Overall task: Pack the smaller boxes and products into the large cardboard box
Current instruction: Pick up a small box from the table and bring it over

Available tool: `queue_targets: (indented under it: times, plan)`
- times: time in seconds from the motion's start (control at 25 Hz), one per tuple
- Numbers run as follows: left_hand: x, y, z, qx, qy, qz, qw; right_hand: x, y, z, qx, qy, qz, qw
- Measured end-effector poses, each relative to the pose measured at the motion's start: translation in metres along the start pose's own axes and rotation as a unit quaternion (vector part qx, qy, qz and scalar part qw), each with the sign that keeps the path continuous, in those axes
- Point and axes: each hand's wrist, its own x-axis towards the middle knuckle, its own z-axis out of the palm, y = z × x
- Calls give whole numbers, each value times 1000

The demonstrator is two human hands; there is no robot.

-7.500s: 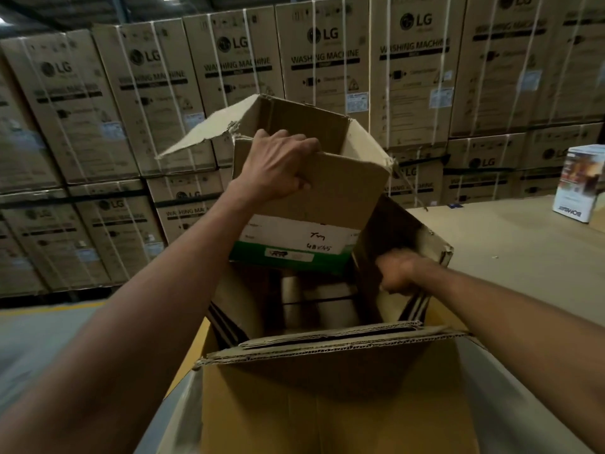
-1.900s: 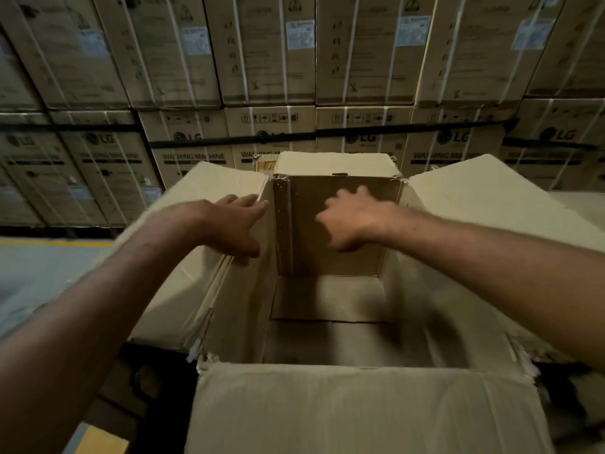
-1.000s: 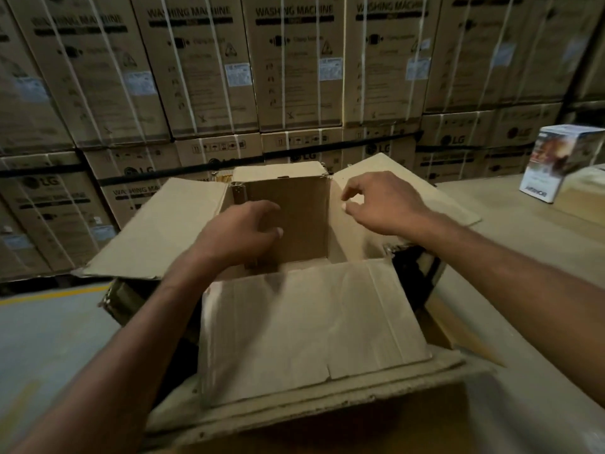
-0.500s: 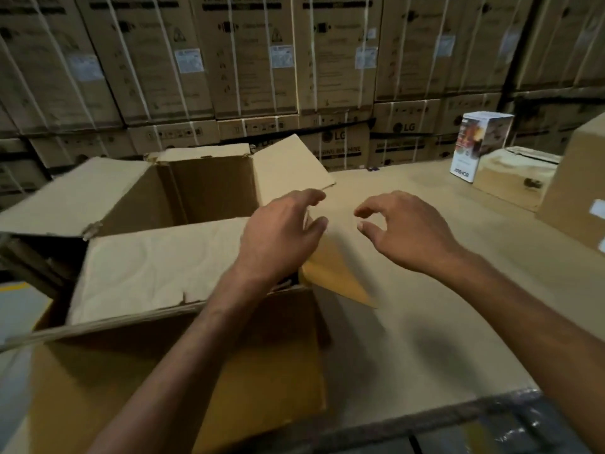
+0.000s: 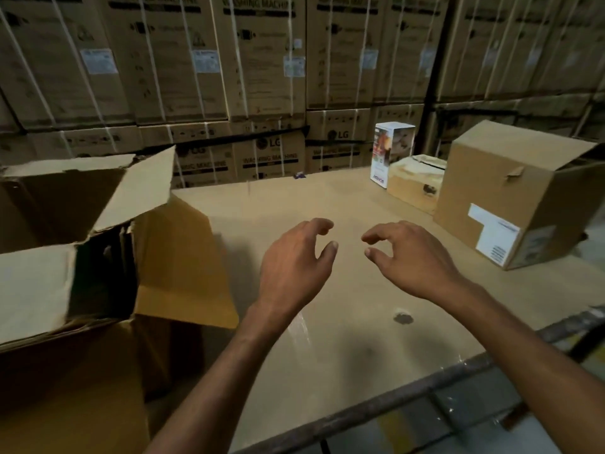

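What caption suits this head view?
Left hand and right hand hover empty over the table; open large cardboard box at left, white product box, low carton, brown box at right.

1. Large cardboard box [image 5: 75, 381]: at the left, top flaps open (edges ragged).
2. White product carton [image 5: 391, 152]: upright, far right.
3. Low brown box [image 5: 414, 186]: just beside the carton.
4. Labelled brown box [image 5: 510, 198]: closed, rightmost.
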Motion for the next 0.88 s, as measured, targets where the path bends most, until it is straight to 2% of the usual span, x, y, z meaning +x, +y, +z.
queue_targets:
  times: [0.2, 0.48, 0.64, 0.8, 0.88]
  plan:
    - [60, 32, 79, -31, -12, 16, 999, 34, 86, -10, -12, 12, 26, 1000]
    - [159, 103, 175, -122, -48, 49, 990, 94, 215, -62, -26, 94, 85, 992]
    - [199, 156, 238, -157, -77, 63, 983, 122, 302, -86, -27, 153, 75, 985]
    - [235, 209, 307, -224, -91, 28, 970, 155, 401, -111, -17, 234, 89, 968]
    - [254, 241, 344, -262, -96, 5, 960, 172, 453, -125, -22, 240, 87, 967]
